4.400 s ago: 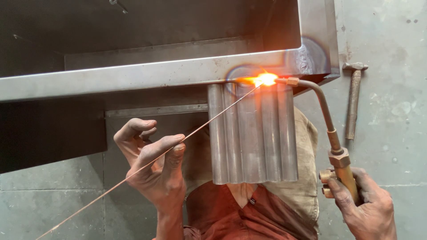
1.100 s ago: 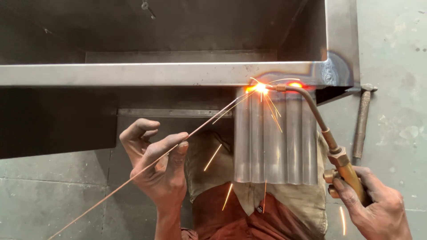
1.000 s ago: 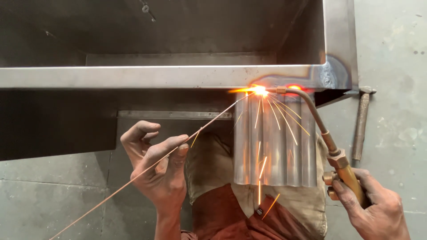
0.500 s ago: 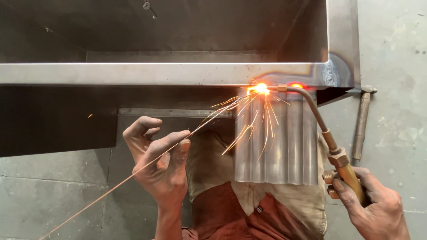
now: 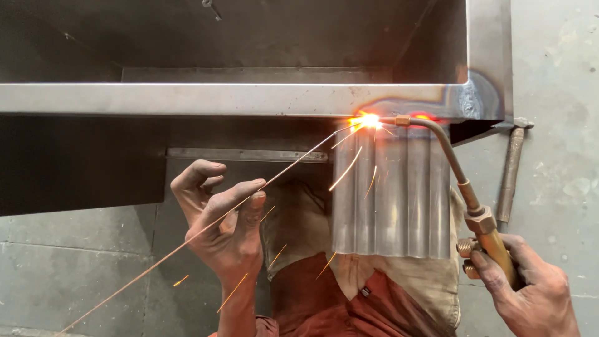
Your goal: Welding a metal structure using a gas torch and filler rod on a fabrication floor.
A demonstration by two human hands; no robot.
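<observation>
The left hand [image 5: 228, 231] pinches a thin filler rod [image 5: 206, 226] between thumb and forefinger, the other fingers curled loosely above. The rod runs from the lower left corner up to the right, and its tip reaches the bright flame [image 5: 368, 120] at the underside of the steel frame [image 5: 187, 100]. The right hand [image 5: 530, 290] is closed around the brass handle of a torch [image 5: 480, 218] at the lower right. The curved torch neck rises up and bends left, so the nozzle points at the same glowing spot. Sparks fly down and left from the flame. Just below the flame hangs a fluted metal piece [image 5: 390, 193] with upright ribs, its top edge touching the frame. The frame corner near the flame shows blue and brown heat colours. A hammer [image 5: 511, 168] lies on the grey floor [image 5: 561, 93] to the right of the frame. Below the fluted piece, the person's beige and rust-red clothing [image 5: 349, 299] is visible
</observation>
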